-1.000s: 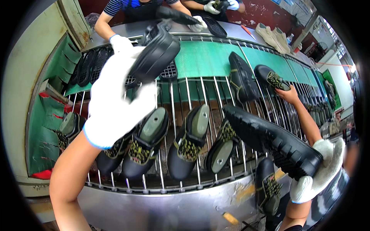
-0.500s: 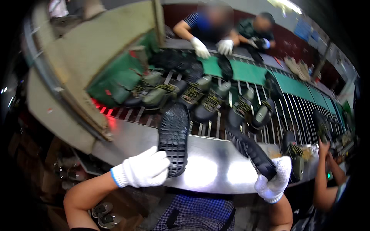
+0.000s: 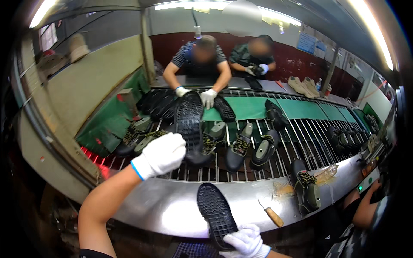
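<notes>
My white-gloved left hand [image 3: 162,155] is closed on the edge of a black shoe sole [image 3: 189,114], reaching out over the metal-bar conveyor. The sole stands tilted upright with its gridded face towards me and hides part of the shoes behind it. Low in the view, my gloved right hand [image 3: 245,241] grips the near end of another black sole [image 3: 215,210], its treaded face showing above the steel table edge. Beyond the left hand, dark shoes with yellow-black laces, such as one shoe [image 3: 239,148], lie on the bars.
A wooden-handled hook tool [image 3: 273,217] and a laced shoe [image 3: 305,187] lie on the steel ledge [image 3: 159,202]. Across the conveyor, a co-worker's gloved hands [image 3: 208,98] are near more soles. Another person sits beside them. A pale panel [image 3: 103,71] borders the left.
My left hand has carried its sole forward, out over the conveyor. The right hand has moved left and nearer the body, and its sole now shows its tread. The view has tilted up.
</notes>
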Action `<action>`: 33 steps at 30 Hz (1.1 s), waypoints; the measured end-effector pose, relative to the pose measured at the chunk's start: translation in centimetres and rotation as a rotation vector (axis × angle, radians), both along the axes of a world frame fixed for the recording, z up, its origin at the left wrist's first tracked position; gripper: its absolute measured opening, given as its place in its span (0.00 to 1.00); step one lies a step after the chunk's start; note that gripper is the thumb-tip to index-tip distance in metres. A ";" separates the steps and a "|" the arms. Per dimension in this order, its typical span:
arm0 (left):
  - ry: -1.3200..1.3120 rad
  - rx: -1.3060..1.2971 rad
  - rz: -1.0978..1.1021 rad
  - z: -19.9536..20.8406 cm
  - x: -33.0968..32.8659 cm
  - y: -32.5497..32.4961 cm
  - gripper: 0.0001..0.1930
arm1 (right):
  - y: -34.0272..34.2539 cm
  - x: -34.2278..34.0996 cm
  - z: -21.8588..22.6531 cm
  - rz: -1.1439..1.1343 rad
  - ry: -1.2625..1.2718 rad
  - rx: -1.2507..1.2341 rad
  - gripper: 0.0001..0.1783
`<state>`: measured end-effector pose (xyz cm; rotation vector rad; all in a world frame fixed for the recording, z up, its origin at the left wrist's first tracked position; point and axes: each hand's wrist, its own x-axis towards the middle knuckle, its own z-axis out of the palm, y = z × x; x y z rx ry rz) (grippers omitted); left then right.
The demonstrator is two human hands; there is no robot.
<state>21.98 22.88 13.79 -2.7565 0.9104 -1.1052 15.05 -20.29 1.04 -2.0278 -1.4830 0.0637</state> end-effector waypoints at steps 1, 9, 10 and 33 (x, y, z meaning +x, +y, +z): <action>0.013 0.012 0.046 0.5 2.4 0.5 0.07 | -0.3 0.4 0.1 -0.015 -0.008 0.039 0.32; 0.045 -0.142 0.627 -5.2 15.0 12.4 0.23 | -0.8 3.5 -2.9 -0.103 -0.030 0.156 0.31; 0.040 -0.188 0.818 -6.6 16.1 14.0 0.28 | -0.6 4.2 -1.9 -0.078 0.057 0.174 0.26; 0.395 -0.374 0.448 -7.6 34.6 -9.5 0.18 | -0.1 6.2 -2.2 -0.101 0.127 0.232 0.26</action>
